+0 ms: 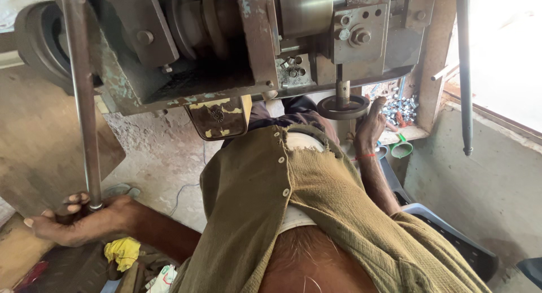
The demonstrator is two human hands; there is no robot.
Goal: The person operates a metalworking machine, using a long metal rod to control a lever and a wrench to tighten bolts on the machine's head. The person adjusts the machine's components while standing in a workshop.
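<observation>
My left hand [79, 218] is wrapped around the lower end of a long steel rod [82, 95] that runs up past the left side of a worn metal machine [226, 44]. My right hand [370, 126] reaches forward and rests its fingers on a round dark handwheel [342, 107] under the machine's front block. My olive knitted shirt [293, 214] fills the middle of the view.
A heap of small shiny metal parts [400, 107] lies on a ledge right of the handwheel, with a green scoop [402, 149] below it. A thin dark lever [464, 72] hangs at right. Yellow cloth [122, 252] and scraps lie on the floor at lower left.
</observation>
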